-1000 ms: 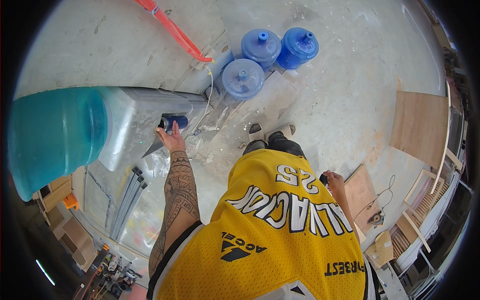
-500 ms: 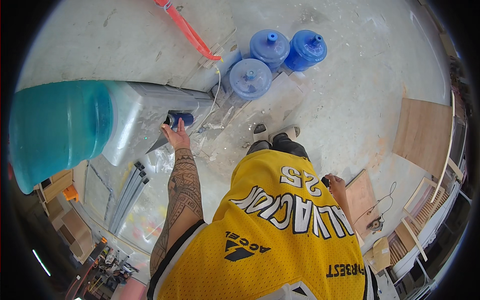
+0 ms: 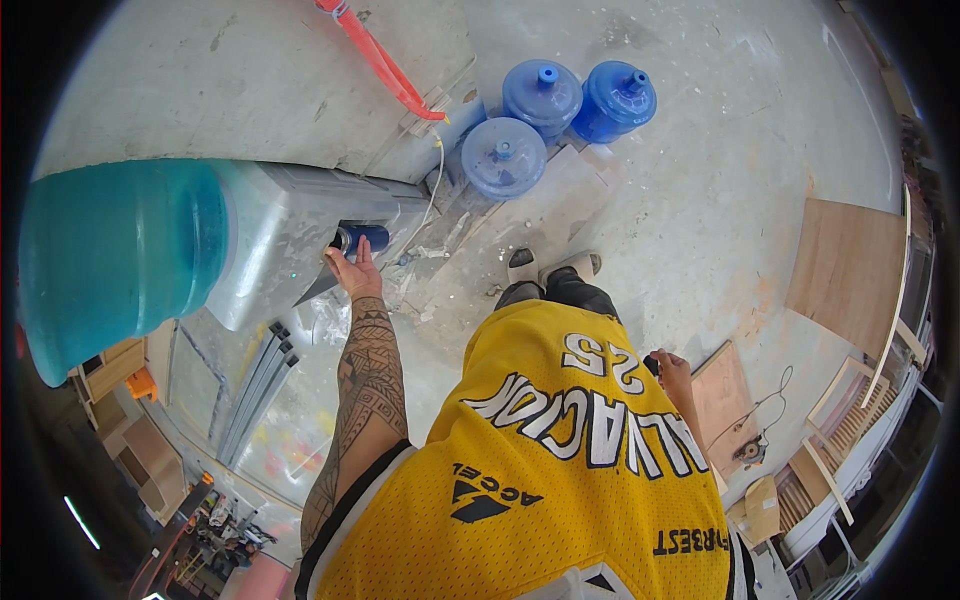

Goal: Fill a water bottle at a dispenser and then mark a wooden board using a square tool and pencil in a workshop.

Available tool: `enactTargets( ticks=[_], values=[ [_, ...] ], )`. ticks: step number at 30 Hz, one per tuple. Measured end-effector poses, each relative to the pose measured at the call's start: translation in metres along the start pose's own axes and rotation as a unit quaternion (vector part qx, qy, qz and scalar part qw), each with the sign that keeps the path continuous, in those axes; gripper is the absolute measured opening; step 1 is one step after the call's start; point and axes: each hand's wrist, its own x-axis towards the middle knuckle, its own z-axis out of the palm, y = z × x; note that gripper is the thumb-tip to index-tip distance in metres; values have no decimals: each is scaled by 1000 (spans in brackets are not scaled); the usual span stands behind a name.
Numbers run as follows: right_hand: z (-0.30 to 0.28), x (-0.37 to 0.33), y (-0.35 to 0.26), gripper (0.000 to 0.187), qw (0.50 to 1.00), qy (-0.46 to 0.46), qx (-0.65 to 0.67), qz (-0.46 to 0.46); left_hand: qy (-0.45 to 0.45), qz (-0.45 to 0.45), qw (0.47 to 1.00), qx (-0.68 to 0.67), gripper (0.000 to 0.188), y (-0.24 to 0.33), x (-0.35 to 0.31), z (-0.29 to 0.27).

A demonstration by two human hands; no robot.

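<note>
A dark blue bottle (image 3: 373, 237) is tilted into the recess of a grey water dispenser (image 3: 275, 225), at the left. My left hand (image 3: 354, 275) has its fingers and thumb around the bottle near its mouth end. On top of the dispenser sits a large blue-green water jug (image 3: 120, 265). By my right side, my right hand (image 3: 675, 372) is closed on a small black object (image 3: 652, 364). Most of that object is hidden by the fingers, so its kind does not show. The inside of the recess is dark.
Several large blue water jugs (image 3: 541, 98) stand by the wall beyond my feet. A red wrapped strip (image 3: 380, 62) and a pale cable (image 3: 437, 185) run near the dispenser. Grey bars (image 3: 258, 385) lie behind it. Wooden boards (image 3: 845, 265) and a corded tool (image 3: 750, 450) are at right.
</note>
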Motion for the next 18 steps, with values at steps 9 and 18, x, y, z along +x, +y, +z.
enactTargets(
  ticks=[9, 18],
  values=[
    [-7, -6, -8, 32, 1000, 12, -13, -11, -7, 3, 1000, 5, 98, 3, 1, -1],
    [-32, -3, -13, 34, 999, 24, -29, -11, -26, 22, 999, -14, 90, 0, -5, -2]
  ],
)
